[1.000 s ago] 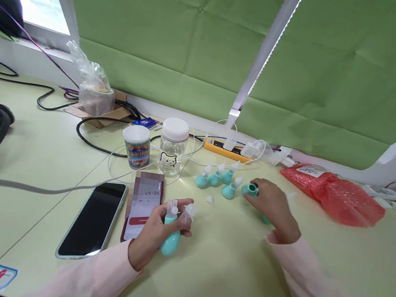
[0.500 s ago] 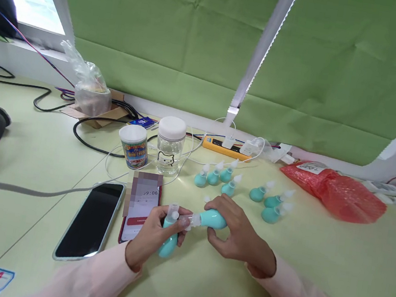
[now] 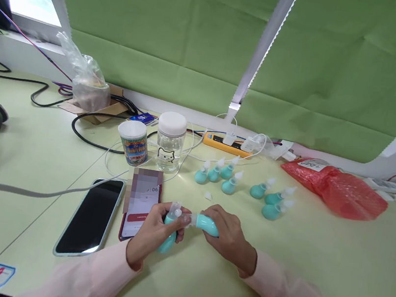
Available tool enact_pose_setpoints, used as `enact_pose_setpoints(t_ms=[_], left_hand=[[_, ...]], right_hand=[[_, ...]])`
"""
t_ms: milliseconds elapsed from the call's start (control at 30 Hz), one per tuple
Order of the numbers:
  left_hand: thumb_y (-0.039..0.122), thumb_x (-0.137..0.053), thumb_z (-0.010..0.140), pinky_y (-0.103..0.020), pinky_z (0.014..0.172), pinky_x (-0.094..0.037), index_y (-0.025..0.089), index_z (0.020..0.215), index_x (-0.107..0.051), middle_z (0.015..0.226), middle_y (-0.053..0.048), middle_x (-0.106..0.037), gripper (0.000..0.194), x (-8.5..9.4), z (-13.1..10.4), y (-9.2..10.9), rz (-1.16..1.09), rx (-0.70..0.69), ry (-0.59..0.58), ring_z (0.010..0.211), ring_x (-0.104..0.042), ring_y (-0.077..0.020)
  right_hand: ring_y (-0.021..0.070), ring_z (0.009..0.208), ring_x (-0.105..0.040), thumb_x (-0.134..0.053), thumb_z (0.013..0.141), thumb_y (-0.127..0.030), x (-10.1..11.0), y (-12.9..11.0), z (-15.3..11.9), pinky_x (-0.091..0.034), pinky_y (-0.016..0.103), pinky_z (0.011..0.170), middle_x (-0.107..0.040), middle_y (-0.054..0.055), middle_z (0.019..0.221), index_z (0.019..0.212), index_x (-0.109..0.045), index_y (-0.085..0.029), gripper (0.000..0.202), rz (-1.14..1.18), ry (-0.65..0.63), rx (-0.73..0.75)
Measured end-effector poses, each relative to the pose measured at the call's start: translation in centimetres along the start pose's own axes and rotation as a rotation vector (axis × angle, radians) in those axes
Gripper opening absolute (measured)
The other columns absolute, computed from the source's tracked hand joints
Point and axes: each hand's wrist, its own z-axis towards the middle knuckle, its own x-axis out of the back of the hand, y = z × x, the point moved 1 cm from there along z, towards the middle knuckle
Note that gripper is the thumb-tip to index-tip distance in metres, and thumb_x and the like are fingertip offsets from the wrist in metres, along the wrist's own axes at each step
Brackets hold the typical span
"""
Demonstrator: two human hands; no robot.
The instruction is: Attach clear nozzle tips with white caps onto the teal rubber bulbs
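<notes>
My left hand point(image 3: 151, 228) is closed around an upright teal bulb nasal aspirator point(image 3: 167, 244) with a clear top. Its thumb and fingers also pinch the clear neck of a second aspirator, which lies sideways. The teal bulb point(image 3: 208, 225) of that second aspirator points right, and my right hand point(image 3: 228, 233) is closed over its far end. A small white tip point(image 3: 208, 195) lies on the table just beyond my right fingers. Farther back stand several more teal aspirators point(image 3: 228, 186) with pale pointed nozzles, in two loose groups.
Left of my hands lie a red-edged phone point(image 3: 137, 231) and a dark-screened phone point(image 3: 93, 217). Behind them stand a paper cup point(image 3: 134, 144) and a lidded clear jar point(image 3: 169, 146). An orange power strip point(image 3: 217, 142), cables and a red plastic bag point(image 3: 340, 192) line the back.
My right hand has shifted its hold on the sideways bulb, its fingers now drawn in around the far end. The white tip on the table shows more fully. My left hand keeps its hold.
</notes>
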Motion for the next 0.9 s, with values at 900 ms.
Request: enact_pose_setpoints(t_ms=[900], left_hand=[[0.016,-0.065,0.064,-0.025,0.059,-0.039,0.017,0.075,-0.065,0.070,-0.004,-0.055,0.011,-0.5,-1.5,1.0,0.319,-0.461,-0.122,0.063,-0.050,-0.0162]], right_hand=[[0.0025,0.030,-0.038,-0.067,0.060,-0.026,0.0,-0.8,1.5,-0.028,0.014,0.024,-0.052,-0.005,0.059,0.078,-0.047,-0.014,0.030,1.722,-1.012,-0.663]])
